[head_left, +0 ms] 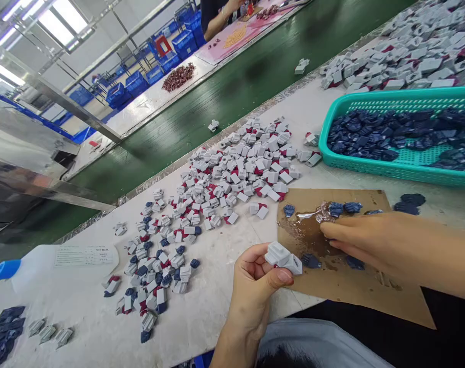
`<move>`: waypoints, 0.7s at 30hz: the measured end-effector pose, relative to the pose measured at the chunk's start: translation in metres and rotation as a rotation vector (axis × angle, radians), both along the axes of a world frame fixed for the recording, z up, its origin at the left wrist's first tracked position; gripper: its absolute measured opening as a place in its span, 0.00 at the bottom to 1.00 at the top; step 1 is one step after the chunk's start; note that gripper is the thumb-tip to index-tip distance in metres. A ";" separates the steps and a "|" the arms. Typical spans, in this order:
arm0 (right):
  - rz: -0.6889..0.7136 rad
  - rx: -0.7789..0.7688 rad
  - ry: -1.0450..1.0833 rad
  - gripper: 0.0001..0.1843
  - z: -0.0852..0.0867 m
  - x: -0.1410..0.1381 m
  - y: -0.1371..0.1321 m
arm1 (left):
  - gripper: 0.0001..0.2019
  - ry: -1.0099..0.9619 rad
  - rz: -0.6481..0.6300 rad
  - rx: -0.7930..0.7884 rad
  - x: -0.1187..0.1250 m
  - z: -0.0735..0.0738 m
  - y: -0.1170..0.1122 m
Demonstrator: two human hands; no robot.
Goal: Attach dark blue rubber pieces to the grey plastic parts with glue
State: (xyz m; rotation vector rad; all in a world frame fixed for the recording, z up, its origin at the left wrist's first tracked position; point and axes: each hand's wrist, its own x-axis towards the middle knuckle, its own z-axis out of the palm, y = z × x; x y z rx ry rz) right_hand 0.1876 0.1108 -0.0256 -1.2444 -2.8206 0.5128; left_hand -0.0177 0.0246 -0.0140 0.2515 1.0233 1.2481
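Observation:
In the lower middle, my left hand (257, 286) pinches a light-grey plastic block piece (282, 257) between thumb and fingers. The piece has a stepped top and an opening at one end. Over a cardboard sheet (351, 283), my right hand (366, 240) reaches in from the right with its fingertips pressed together at a wet, shiny patch (307, 227). What those fingertips hold, if anything, is hidden. Small dark-blue plastic pieces (311, 260) lie on the cardboard around the patch.
Assembled grey, maroon and blue pieces (232, 179) cover the table's middle. A teal basket (401, 171) holds dark-blue parts. On the left lies a white bottle with a blue cap (4, 269). Beyond runs a green conveyor belt (171, 138); a co-worker's arm (219, 23) shows across it.

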 end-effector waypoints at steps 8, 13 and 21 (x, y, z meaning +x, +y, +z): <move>-0.326 -0.908 0.733 0.15 0.037 -0.011 -0.024 | 0.12 -0.021 -0.083 0.089 0.008 0.006 -0.002; -0.389 -1.112 0.806 0.14 0.032 -0.015 -0.031 | 0.13 -0.050 -0.073 0.084 0.014 0.008 -0.003; -0.231 -0.761 0.653 0.15 0.039 -0.019 -0.035 | 0.14 -0.023 -0.119 0.137 0.018 0.005 -0.004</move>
